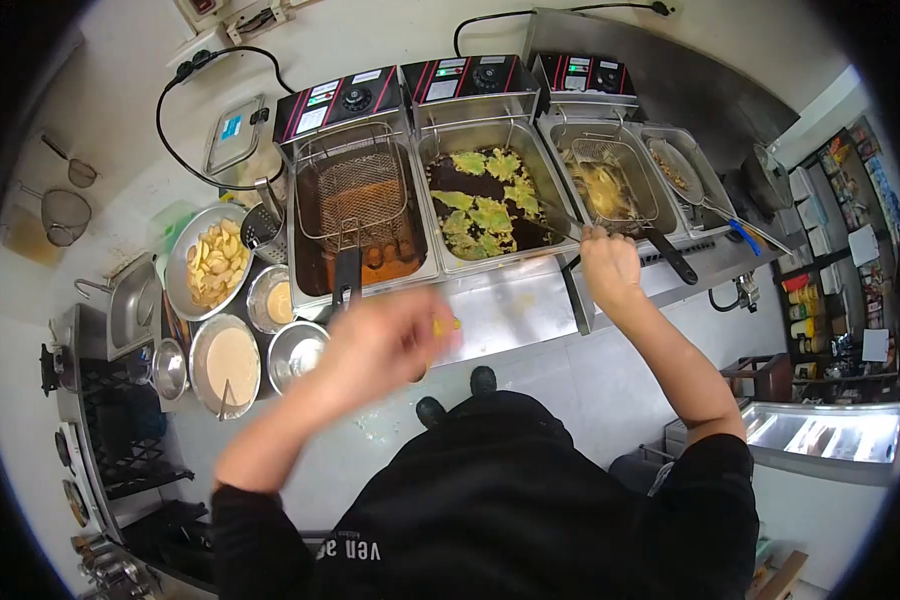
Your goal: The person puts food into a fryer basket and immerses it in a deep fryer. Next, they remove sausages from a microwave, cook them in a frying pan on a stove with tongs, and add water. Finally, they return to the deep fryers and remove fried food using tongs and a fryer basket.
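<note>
Green fritters [491, 213]: spread in ragged pieces over dark oil [448, 178] in the middle fryer [515, 259].
Right hand [610, 263]: closed round the upper end of a thin metal tool [558, 212], which is slanted down towards the right side of the fritters; contact between them cannot be made out.
Left hand [395, 335]: raised near the left fryer [292, 235], blurred, fingers bent; a yellow bit [444, 327] is seen at the fingertips, but whether it is gripped cannot be told.
Left basket [355, 185]: set in the left fryer.
Right basket [598, 150]: loaded with pale food [606, 192], its black handle [673, 258] extended beside the right hand.
Slice bowl [176, 268]: heaped with yellow slices [217, 262].
Batter bowl [196, 375]: placed below it, a spoon [224, 397] rested inside.
Counter [505, 312]: seen in front of the fryers.
</note>
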Motion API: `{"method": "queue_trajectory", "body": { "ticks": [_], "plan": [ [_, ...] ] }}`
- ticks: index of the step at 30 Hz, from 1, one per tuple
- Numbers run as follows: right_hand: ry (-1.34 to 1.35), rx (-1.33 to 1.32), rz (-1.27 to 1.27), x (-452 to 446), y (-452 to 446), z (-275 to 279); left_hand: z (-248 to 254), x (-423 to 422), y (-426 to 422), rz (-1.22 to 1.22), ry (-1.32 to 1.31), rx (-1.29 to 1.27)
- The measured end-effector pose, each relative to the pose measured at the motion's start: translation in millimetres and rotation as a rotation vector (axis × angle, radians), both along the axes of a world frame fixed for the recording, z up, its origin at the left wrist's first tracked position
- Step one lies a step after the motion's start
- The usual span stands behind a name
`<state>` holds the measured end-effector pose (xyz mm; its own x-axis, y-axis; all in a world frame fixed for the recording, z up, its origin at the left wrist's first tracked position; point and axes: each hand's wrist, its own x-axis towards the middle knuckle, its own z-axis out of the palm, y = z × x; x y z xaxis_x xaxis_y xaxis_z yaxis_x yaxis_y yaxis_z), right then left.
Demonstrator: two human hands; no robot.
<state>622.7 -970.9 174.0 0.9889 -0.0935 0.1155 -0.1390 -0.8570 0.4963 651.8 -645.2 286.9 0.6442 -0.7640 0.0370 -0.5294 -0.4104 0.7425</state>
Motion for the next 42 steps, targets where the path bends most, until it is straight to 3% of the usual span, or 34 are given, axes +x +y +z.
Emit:
{"method": "queue_trajectory", "body": {
  "ticks": [3,6,9,14,20,23,27,33,35,37,38,40,41,42],
  "plan": [
    [-0.021,0.021,0.0,-6.0,-3.0,0.3,40.1,98.1,-49.8,0.11,-0.45,-0.055],
    [-0.005,0.026,0.011,0.8,-7.0,-5.3,1.4,224.1,-125.3,0.084,-0.884,0.095],
    [-0.023,-0.052,0.0,11.7,-10.5,-11.8,-41.2,297.2,-204.3,0.105,-0.829,0.326],
    [-0.077,0.079,0.012,8.0,-23.0,0.5,-132.7,381.6,-277.2,0.134,-0.887,0.294],
    [-0.047,0.127,0.061,-4.0,-43.5,10.9,-121.9,380.9,-293.8,0.33,-0.766,0.287],
    [-0.037,0.09,0.111,7.8,-52.5,5.8,-112.8,380.1,-294.9,0.258,-0.851,0.422],
    [0.03,0.05,0.149,19.1,-47.3,-4.8,-152.3,424.8,-301.8,0.295,-0.809,0.398],
    [0.037,0.071,0.221,9.1,-46.3,1.3,-41.8,330.6,-240.5,0.028,-0.737,0.548],
    [0.082,0.074,0.23,6.0,-42.7,4.4,9.9,279.3,-207.0,0.01,-0.675,0.657],
    [0.071,0.023,0.27,8.3,-44.4,-3.2,37.5,244.7,-161.7,0.021,-0.719,0.609],
    [0.061,-0.026,0.312,10.6,-44.6,-6.9,69.5,200.5,-145.0,0.088,-0.528,0.622],
    [0.062,-0.034,0.32,15.3,-40.9,-9.8,71.2,174.7,-93.4,0.129,-0.562,0.503],
    [0.063,-0.04,0.329,17.6,-39.3,-10.4,49.0,181.5,-50.7,0.106,-0.785,0.368],
    [0.063,-0.046,0.331,20.1,-38.7,-10.6,54.4,166.0,-29.5,0.163,-0.71,0.394]
  ]
}}
